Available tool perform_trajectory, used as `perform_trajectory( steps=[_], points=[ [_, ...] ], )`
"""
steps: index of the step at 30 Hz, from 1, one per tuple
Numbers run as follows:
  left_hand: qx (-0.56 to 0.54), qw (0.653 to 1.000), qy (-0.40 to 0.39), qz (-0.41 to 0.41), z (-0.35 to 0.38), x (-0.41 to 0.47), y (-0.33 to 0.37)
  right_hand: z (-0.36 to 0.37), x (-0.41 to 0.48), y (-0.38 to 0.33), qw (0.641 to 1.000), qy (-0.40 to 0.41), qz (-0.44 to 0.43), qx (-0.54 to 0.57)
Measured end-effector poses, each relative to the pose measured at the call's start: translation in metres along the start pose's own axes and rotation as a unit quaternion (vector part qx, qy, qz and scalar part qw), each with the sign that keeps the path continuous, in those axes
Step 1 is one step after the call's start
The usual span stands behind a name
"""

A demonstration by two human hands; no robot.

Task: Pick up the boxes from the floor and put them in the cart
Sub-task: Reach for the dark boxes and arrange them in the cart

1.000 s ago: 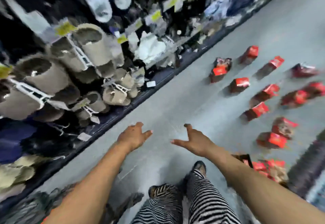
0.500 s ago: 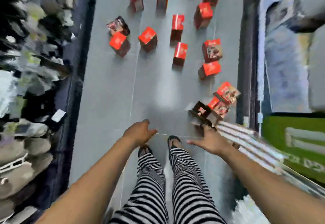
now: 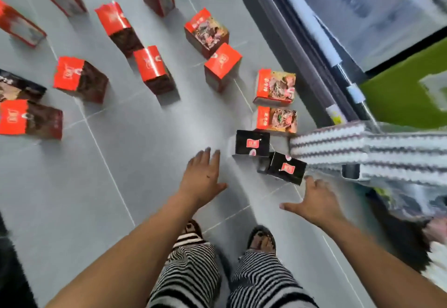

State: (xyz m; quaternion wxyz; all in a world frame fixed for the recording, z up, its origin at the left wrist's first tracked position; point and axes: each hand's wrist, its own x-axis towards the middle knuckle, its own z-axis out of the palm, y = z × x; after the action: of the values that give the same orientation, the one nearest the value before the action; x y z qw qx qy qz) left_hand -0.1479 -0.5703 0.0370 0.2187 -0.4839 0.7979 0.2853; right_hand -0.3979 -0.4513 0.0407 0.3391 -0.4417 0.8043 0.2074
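Since half a second ago, your view has swung right and closed on the near boxes. Left hand (image 3: pixel 202 177): fingers apart, empty, above the floor (image 3: pixel 121 162). Right hand (image 3: pixel 316 198): fingers spread, empty, just short of the black box (image 3: pixel 286 167) at its 11 o'clock, probably next. That box lies flat, long axis toward 4 o'clock. Cart: not clearly identifiable.

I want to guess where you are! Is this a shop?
Probably a shop aisle: many matching red printed cardboard boxes stand on the grey tiled floor, and a dark shelf base runs along the right side.
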Motion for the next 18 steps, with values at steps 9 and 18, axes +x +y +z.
perform_trajectory(
  steps=[9, 18],
  points=[
    [0.149, 0.971, 0.135, 0.129, 0.066, 0.153, 0.04, 0.101, 0.103, 0.046, 0.976, 0.157, 0.021, 0.151],
    [0.21, 0.94, 0.198, 0.18, 0.102, 0.204, 0.053, 0.167, 0.162, 0.066, 0.846, 0.159, -0.063, 0.505]
  ],
)
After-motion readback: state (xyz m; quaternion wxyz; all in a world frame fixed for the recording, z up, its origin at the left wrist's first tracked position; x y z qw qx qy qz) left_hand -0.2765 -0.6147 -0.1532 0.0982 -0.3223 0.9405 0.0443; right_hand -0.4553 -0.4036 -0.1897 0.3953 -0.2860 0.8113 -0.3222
